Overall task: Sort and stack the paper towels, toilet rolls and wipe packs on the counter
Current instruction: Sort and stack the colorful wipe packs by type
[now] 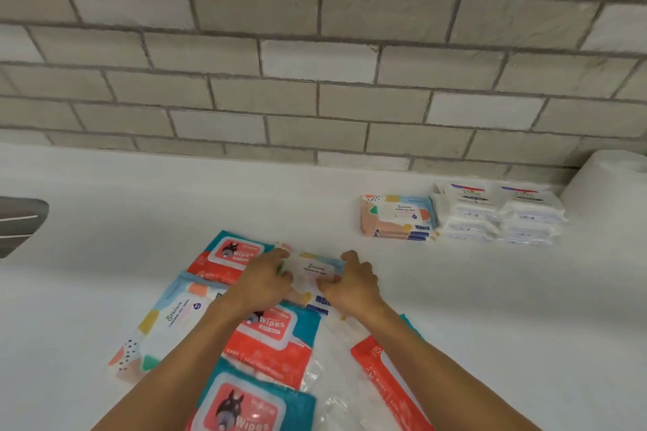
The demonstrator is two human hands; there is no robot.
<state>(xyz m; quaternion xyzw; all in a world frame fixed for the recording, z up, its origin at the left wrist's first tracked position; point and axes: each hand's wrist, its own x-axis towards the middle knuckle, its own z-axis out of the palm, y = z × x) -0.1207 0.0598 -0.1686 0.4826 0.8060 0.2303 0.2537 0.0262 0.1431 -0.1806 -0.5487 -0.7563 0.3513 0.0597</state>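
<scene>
A pastel-patterned wipe pack [314, 269] lies in the middle of the white counter [122, 206]. My left hand [264, 282] grips its left end and my right hand [352, 282] grips its right end. Around it lie several red-and-teal wipe packs: one behind [229, 254], one under my left wrist [276, 336], one at the bottom [250, 402] and one under my right forearm [381, 374]. Another pastel pack [168, 318] lies at the left. At the back right a small stack of pastel packs [397, 217] stands beside stacked white wipe packs [497, 212].
A grey brick wall [315, 63] runs along the back of the counter. A white paper towel roll [609, 182] stands at the far right edge. A grey metal object [17, 224] shows at the left edge. Clear plastic wrap [336, 392] lies between the near packs.
</scene>
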